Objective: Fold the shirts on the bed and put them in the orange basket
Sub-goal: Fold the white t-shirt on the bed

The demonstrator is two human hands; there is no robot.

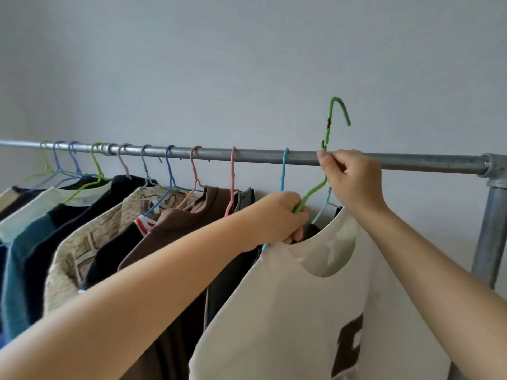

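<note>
A cream shirt [296,311] with a dark print hangs on a green wire hanger [330,124] whose hook is lifted above the steel rail [247,155]. My right hand [349,178] pinches the hanger's neck just in front of the rail. My left hand [279,216] grips the hanger's left shoulder at the shirt's collar. No bed or orange basket is in view.
Several shirts on coloured wire hangers fill the rail to the left: a brown shirt [175,229], a beige patterned shirt [90,242], a teal and dark shirt [24,256]. A light blue hanger [284,171] hangs beside the lifted one. The rail's upright post [491,229] stands at the right, a plain wall behind.
</note>
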